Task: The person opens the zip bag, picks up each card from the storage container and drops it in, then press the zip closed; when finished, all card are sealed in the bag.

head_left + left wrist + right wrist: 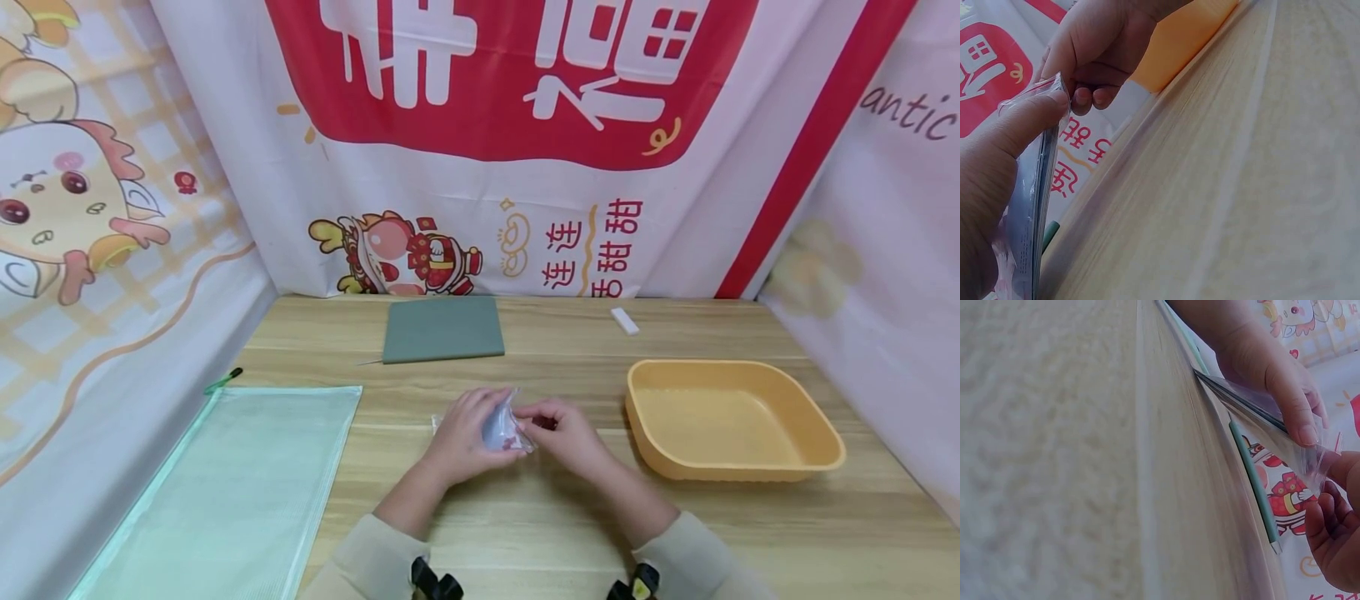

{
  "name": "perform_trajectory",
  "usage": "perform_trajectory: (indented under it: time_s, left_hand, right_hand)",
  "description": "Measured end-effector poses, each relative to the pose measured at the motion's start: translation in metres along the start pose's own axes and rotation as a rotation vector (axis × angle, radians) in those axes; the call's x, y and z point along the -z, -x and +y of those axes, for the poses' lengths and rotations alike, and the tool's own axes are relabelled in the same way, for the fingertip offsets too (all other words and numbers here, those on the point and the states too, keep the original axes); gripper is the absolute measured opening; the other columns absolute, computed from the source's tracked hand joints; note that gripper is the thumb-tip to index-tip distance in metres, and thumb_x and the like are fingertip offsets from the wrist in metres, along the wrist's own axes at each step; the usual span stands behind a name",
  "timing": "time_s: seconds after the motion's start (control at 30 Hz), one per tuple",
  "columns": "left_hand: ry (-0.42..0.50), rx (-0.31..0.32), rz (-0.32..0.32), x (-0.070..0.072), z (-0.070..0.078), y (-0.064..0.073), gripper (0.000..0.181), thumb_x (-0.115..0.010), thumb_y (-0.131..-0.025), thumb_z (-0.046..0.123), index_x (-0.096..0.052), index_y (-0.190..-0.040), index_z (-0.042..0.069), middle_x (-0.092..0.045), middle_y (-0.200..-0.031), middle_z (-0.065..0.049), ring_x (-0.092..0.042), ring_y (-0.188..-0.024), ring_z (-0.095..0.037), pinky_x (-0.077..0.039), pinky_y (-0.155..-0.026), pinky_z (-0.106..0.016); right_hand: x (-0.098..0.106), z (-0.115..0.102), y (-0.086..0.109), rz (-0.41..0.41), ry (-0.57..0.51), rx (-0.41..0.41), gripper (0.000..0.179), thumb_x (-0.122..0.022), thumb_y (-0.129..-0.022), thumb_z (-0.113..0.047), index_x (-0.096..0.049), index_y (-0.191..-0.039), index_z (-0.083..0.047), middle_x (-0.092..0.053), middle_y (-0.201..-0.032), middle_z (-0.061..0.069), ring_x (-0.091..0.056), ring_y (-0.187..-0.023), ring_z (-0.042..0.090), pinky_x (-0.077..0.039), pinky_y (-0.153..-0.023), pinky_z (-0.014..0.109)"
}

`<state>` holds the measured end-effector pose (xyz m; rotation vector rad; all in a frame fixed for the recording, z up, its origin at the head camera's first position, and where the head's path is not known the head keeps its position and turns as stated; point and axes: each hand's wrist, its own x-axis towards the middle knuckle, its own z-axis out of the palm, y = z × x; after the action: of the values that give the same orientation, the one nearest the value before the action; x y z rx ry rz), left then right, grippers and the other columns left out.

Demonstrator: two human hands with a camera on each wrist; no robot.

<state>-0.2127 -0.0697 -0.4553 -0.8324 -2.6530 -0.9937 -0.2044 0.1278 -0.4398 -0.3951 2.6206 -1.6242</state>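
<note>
Over the middle of the table, my left hand (463, 440) grips a clear plastic zip bag (498, 428), its thumb along the near side. Thin flat pieces (1040, 209) stand inside the bag in the left wrist view; their kind is not shown. At the bag's top right edge, my right hand (568, 435) pinches the clear plastic between thumb and forefinger. In the right wrist view, the bag's mouth (1307, 464) spreads between the two hands, with the other right fingers curled below it. The lower end of the bag comes down close to the tabletop.
A pale green mesh zip pouch (217, 492) lies flat on the left. Behind the hands is a dark green notebook (444, 332). To the right stands a yellow-orange plastic basin (738, 475), with a small white block (624, 321) farther back. Printed cloth (480, 192) hangs around the table (540, 533).
</note>
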Motion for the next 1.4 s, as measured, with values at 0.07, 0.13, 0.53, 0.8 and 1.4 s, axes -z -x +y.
perform_trajectory:
  time_s: [0.07, 0.13, 0.53, 0.8, 1.4]
  left_hand:
    - [-0.003, 0.001, 0.005, 0.000, 0.000, 0.000, 0.084, -0.079, -0.072, 0.049, -0.049, -0.144, 0.016, -0.057, -0.136, -0.006, -0.053, -0.123, -0.025, -0.045, -0.103, -0.048]
    - [-0.009, 0.005, 0.019, -0.001, 0.000, -0.001, 0.084, -0.079, -0.072, 0.050, -0.050, -0.143, 0.015, -0.057, -0.134, -0.007, -0.054, -0.121, -0.026, -0.046, -0.103, -0.047]
    - [-0.036, 0.030, 0.202, -0.003, 0.000, -0.003, 0.082, -0.082, -0.070, 0.047, -0.052, -0.138, 0.013, -0.061, -0.125, -0.009, -0.056, -0.112, -0.026, -0.049, -0.094, -0.045]
    - [-0.017, 0.023, 0.300, -0.003, 0.000, -0.003, 0.086, -0.084, -0.067, 0.041, -0.050, -0.139, 0.007, -0.060, -0.127, -0.012, -0.055, -0.115, -0.029, -0.045, -0.100, -0.048]
    - [0.577, 0.256, 0.363, 0.005, 0.015, -0.009, 0.060, -0.076, -0.083, 0.013, -0.051, -0.135, -0.004, -0.061, -0.109, -0.018, -0.058, -0.098, -0.017, -0.052, -0.091, -0.028]
  right_hand:
    - [0.001, 0.000, 0.002, 0.025, -0.014, -0.026, 0.019, -0.071, -0.088, -0.012, -0.075, -0.106, -0.007, -0.065, -0.090, 0.006, -0.053, -0.079, 0.010, -0.046, -0.066, 0.019]
    - [0.003, -0.001, 0.004, 0.062, -0.033, -0.054, 0.021, -0.071, -0.088, -0.015, -0.073, -0.108, -0.007, -0.065, -0.092, 0.006, -0.055, -0.080, 0.010, -0.048, -0.068, 0.019]
    - [-0.005, -0.017, 0.014, 0.178, -0.157, -0.154, 0.050, -0.078, -0.083, -0.019, -0.062, -0.127, 0.000, -0.071, -0.108, 0.015, -0.066, -0.092, 0.018, -0.056, -0.076, 0.021]
    - [-0.017, -0.017, 0.013, 0.172, -0.187, -0.189, 0.040, -0.077, -0.084, -0.021, -0.069, -0.117, 0.001, -0.073, -0.106, 0.016, -0.069, -0.094, 0.018, -0.059, -0.079, 0.026]
    - [0.007, -0.024, 0.003, 0.239, -0.260, -0.190, 0.026, -0.061, -0.096, -0.014, -0.070, -0.113, 0.003, -0.074, -0.101, 0.013, -0.067, -0.085, 0.012, -0.057, -0.079, 0.022]
